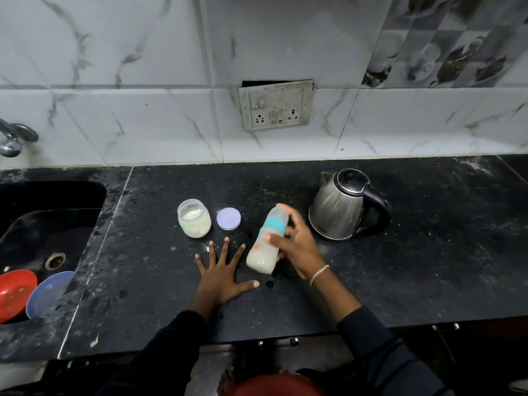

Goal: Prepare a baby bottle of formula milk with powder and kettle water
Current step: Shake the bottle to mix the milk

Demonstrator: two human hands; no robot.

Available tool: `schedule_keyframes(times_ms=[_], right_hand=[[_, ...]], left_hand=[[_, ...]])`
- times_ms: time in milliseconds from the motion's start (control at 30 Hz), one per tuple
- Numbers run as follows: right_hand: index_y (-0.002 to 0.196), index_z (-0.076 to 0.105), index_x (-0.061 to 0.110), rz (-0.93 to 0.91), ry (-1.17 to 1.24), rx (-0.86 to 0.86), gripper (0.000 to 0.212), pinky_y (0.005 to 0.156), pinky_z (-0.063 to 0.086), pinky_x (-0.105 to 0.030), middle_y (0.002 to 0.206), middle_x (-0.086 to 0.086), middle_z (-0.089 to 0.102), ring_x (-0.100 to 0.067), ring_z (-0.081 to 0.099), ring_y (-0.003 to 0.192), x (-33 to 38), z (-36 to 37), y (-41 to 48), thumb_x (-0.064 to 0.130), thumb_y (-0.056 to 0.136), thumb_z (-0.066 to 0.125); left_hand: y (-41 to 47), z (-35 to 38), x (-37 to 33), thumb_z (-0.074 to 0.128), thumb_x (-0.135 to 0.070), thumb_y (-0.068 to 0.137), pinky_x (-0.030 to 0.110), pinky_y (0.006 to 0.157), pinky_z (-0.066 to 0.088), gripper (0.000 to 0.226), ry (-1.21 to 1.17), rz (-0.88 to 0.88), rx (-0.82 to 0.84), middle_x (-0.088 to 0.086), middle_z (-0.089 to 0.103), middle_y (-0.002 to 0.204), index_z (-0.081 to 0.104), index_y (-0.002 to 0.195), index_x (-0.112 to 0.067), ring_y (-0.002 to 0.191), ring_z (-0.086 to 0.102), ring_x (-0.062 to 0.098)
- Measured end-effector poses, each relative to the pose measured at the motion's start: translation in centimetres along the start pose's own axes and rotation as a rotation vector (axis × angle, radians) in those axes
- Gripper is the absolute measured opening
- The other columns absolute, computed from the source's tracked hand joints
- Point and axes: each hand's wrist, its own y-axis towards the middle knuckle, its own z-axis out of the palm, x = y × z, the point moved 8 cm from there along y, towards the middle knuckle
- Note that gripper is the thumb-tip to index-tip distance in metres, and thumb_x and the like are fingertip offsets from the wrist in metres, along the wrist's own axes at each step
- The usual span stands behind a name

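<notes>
Right hand wrapped around the baby bottle, tilted, held off the counter.

I read milky liquid pooled at the bottle's low end, teal collar up top. Kettle stands just beyond the grip, to its right; open powder jar and its lilac lid sit left of it. Left hand lies flat on the counter, fingers spread, holding nothing, just left of the bottle's base.

Brushed-metal kettle, speckled stone counter
</notes>
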Motion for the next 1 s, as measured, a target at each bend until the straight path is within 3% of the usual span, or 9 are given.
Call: schedule_keyframes(times_ms=[67, 200, 400, 500, 600, 700, 833, 933, 1000], right_hand=[[0.139, 0.042, 0.026, -0.008, 0.089, -0.124, 0.068, 0.057, 0.060, -0.038, 0.112, -0.009, 0.068, -0.023, 0.072, 0.095, 0.1, -1.3, 0.1, 0.011, 0.085, 0.080], [0.138, 0.045, 0.031, -0.004, -0.067, 0.041, 0.076, 0.051, 0.057, -0.034, 0.109, -0.012, 0.069, -0.019, 0.073, 0.085, 0.3, 0.3, -0.2, 0.016, 0.074, 0.083], [0.137, 0.046, 0.032, -0.009, -0.111, 0.036, 0.072, 0.053, 0.058, -0.035, 0.110, -0.011, 0.068, -0.017, 0.073, 0.085, 0.2, -0.2, -0.2, 0.009, 0.080, 0.083], [0.135, 0.042, 0.032, -0.019, 0.005, -0.116, 0.065, 0.061, 0.062, -0.042, 0.114, -0.012, 0.066, -0.016, 0.074, 0.090, 0.3, -2.0, 0.0, 0.003, 0.089, 0.077], [0.135, 0.045, 0.034, -0.023, -0.122, -0.006, 0.070, 0.054, 0.060, -0.037, 0.112, -0.016, 0.067, -0.017, 0.073, 0.086, 0.4, -0.8, 0.0, 0.003, 0.084, 0.081], [0.138, 0.041, 0.031, -0.045, -0.039, -0.155, 0.069, 0.059, 0.062, -0.040, 0.116, -0.015, 0.065, -0.018, 0.073, 0.092, 0.6, -2.1, 0.3, 0.004, 0.088, 0.079], [0.139, 0.042, 0.030, -0.026, -0.133, -0.014, 0.075, 0.051, 0.057, -0.033, 0.113, -0.015, 0.067, -0.015, 0.073, 0.084, 0.7, -0.6, 0.2, 0.007, 0.082, 0.084], [0.141, 0.037, 0.032, -0.065, -0.043, -0.186, 0.074, 0.060, 0.062, -0.041, 0.117, -0.016, 0.064, -0.019, 0.072, 0.093, 0.7, -2.2, 0.2, 0.009, 0.086, 0.082], [0.143, 0.037, 0.031, -0.065, -0.149, -0.088, 0.078, 0.064, 0.063, -0.044, 0.120, -0.016, 0.063, -0.016, 0.073, 0.092, 0.8, -1.2, -0.1, 0.004, 0.085, 0.082]], left_hand=[[-0.2, 0.0, -0.2, 0.032, -0.110, 0.069, 0.081, 0.119, -0.012, 0.119, 0.006, 0.004, -0.007, 0.000, -0.022, 0.178, -0.008, 0.165, -0.053, 0.160, -0.026, 0.044], [-0.2, 0.0, -0.2, 0.026, -0.112, 0.067, 0.081, 0.118, -0.011, 0.120, 0.020, 0.007, -0.031, 0.001, -0.020, 0.178, -0.009, 0.165, -0.053, 0.161, -0.023, 0.045], [-0.3, -0.1, -0.2, 0.025, -0.111, 0.069, 0.081, 0.119, -0.011, 0.117, 0.036, 0.008, -0.031, 0.001, -0.019, 0.179, -0.014, 0.164, -0.053, 0.162, -0.020, 0.044], [-0.3, 0.0, -0.3, 0.026, -0.110, 0.070, 0.080, 0.119, -0.011, 0.117, 0.034, 0.007, -0.030, 0.001, -0.018, 0.179, -0.012, 0.165, -0.053, 0.162, -0.020, 0.044], [-0.3, 0.0, -0.2, 0.027, -0.111, 0.070, 0.081, 0.119, -0.011, 0.118, 0.031, 0.008, -0.023, 0.002, -0.018, 0.179, -0.011, 0.165, -0.052, 0.162, -0.021, 0.045], [-0.2, 0.1, -0.3, 0.029, -0.110, 0.071, 0.081, 0.119, -0.012, 0.117, 0.015, 0.016, -0.024, 0.002, -0.019, 0.179, -0.012, 0.165, -0.053, 0.161, -0.022, 0.045], [-0.2, 0.1, -0.1, 0.028, -0.110, 0.070, 0.082, 0.118, -0.011, 0.118, 0.032, 0.011, -0.013, 0.003, -0.021, 0.178, -0.014, 0.164, -0.052, 0.160, -0.025, 0.045], [0.0, 0.2, -0.2, 0.027, -0.110, 0.071, 0.081, 0.119, -0.011, 0.118, 0.038, 0.010, 0.004, 0.003, -0.022, 0.178, -0.015, 0.164, -0.052, 0.160, -0.026, 0.045], [-0.1, 0.4, -0.1, 0.027, -0.110, 0.071, 0.082, 0.118, -0.010, 0.118, 0.042, 0.004, 0.005, 0.003, -0.023, 0.178, -0.015, 0.164, -0.052, 0.160, -0.026, 0.045]])
